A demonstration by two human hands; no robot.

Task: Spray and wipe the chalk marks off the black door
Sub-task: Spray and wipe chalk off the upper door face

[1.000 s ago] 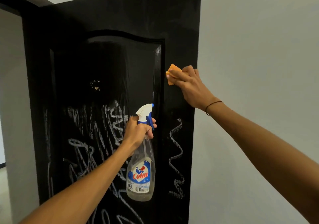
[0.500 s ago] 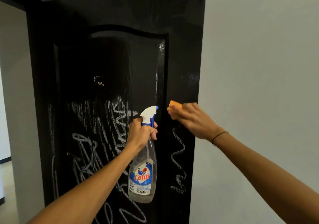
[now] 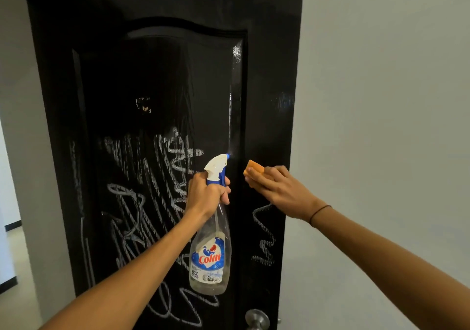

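The black door (image 3: pixel 208 80) stands open in front of me, glossy and clean in its upper half. White chalk marks (image 3: pixel 152 182) cover the lower part of the raised panel, and a zigzag chalk line (image 3: pixel 264 238) runs down the right stile. My left hand (image 3: pixel 206 195) grips the neck of a clear spray bottle (image 3: pixel 211 258) with a white and blue trigger head, nozzle aimed at the door. My right hand (image 3: pixel 277 190) presses an orange cloth (image 3: pixel 254 170) flat against the right stile, just above the zigzag line.
A grey wall (image 3: pixel 381 101) meets the door's right edge. A round metal door knob (image 3: pixel 256 319) shows at the bottom edge of the door. Left of the door lies a doorway with a pale wall (image 3: pixel 15 101) and floor beyond.
My right hand slid the orange cloth down the right stile, from beside the panel's upper part to just above the zigzag line. The bottle stayed about level.
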